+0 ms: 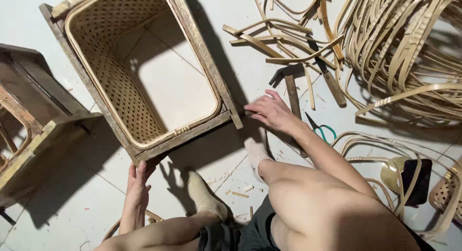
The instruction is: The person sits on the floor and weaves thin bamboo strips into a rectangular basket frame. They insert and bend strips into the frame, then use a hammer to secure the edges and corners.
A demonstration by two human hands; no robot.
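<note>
A rectangular woven basket [110, 72] set in a wooden frame [192, 133] lies on the pale floor in front of me, its opening facing up toward me. My left hand [138, 181] presses against the frame's near left corner with fingers together. My right hand [270, 111] rests on the floor by the frame's near right corner, fingers spread, holding nothing I can see. A hammer [290, 85] lies just beyond that hand. My socked feet [207, 195] sit between my two hands.
A wooden stool or frame [29, 121] stands at the left. Many bent bamboo strips [404, 48] are heaped at the upper right. A knife [329, 80], green-handled scissors [323, 130], a dark phone [417, 181] and wood scraps lie on the floor at the right.
</note>
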